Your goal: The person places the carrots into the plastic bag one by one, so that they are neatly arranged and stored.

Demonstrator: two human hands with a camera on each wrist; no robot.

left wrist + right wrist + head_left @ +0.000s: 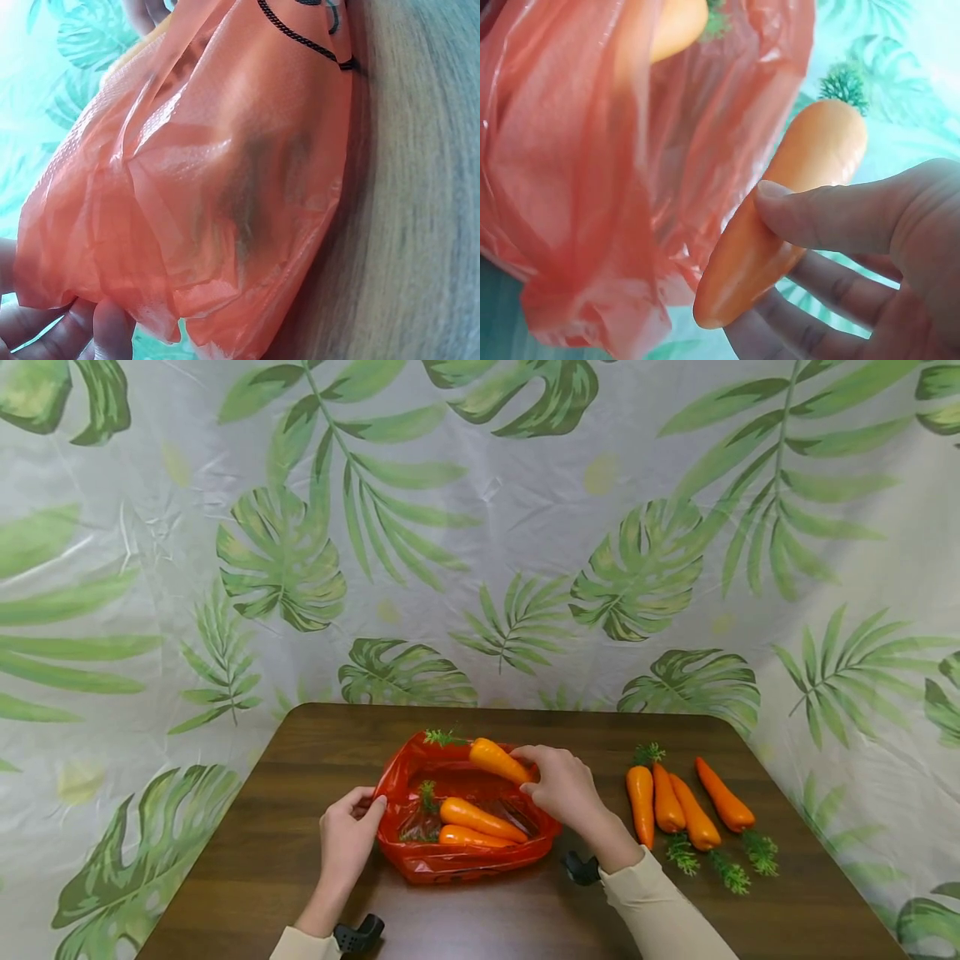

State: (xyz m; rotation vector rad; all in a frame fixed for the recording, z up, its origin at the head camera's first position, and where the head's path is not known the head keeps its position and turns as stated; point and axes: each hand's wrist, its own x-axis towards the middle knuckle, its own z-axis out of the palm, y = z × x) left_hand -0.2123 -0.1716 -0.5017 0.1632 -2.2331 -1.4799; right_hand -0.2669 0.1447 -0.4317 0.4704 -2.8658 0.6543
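1. Head view shows the left hand [348, 835] pinching the left rim of a soft, translucent red plastic bag [480, 865], thumb against fingers.
2. The right hand [562, 789] grips a glossy orange, tapering carrot with a feathery green top [498, 760] toward its narrow end, thumb opposite fingers. This carrot is over the bag's mouth by the far rim, leafy end pointing left; whether it touches the film I cannot tell.
3. To lower it well, I would keep that left rim drawn outward so the mouth stays wide, bring the leafy end inside the far rim first, and let go low; the thin film could snag the leaves or fold inward.
4. Inside the bag, two more orange carrots [483, 818] lie side by side; laying the held one alongside should suit the space.
5. The bag sits left of centre on the dark wood-grain table [247, 860], well apart from its right edge.
6. Nearer that right edge lie four loose orange carrots [696, 814], their leafy tops facing different ways.
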